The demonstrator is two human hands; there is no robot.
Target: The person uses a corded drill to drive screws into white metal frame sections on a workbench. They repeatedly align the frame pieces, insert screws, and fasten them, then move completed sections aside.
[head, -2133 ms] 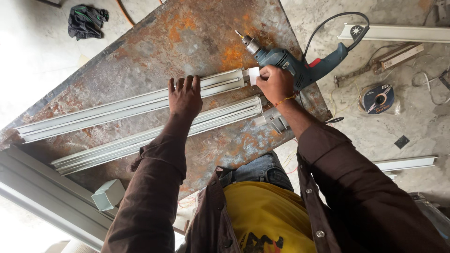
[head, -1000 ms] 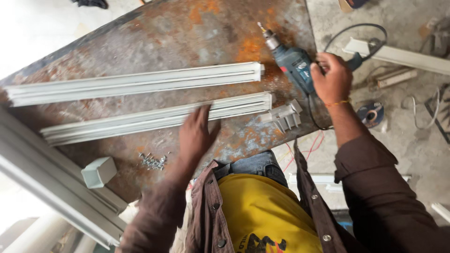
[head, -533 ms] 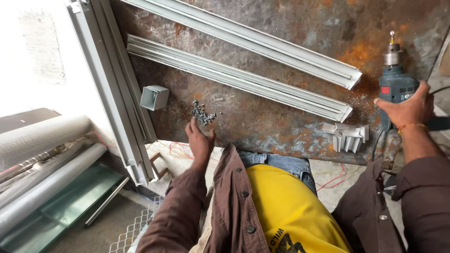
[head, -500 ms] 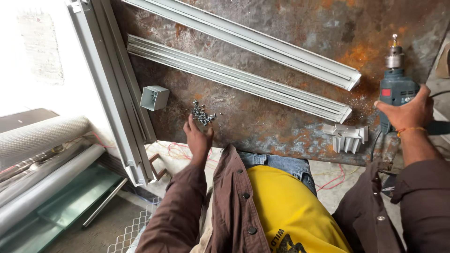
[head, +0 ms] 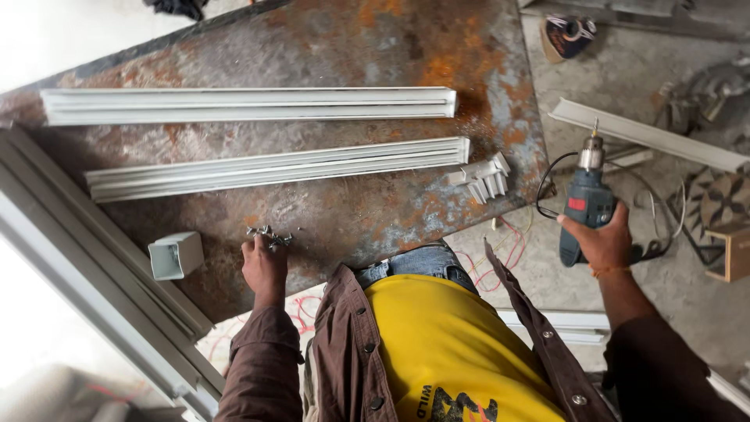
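Person at a rusty metal surface [head: 328, 47], drill in one hand, screws under the other.
The left hand [head: 263, 268] has its fingers closed on a small pile of screws [head: 269, 234] near the surface's front edge; the right hand [head: 603, 242] grips a blue-green power drill [head: 586, 205] beside the surface.

Drill [head: 587, 205] now off the table, left hand [head: 264, 270] at the screws [head: 269, 235].

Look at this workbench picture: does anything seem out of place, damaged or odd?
The table top is heavily rusted, orange patches all over. Loose screws lie scattered by the left hand, not in a container. The right hand holds the drill off the table.
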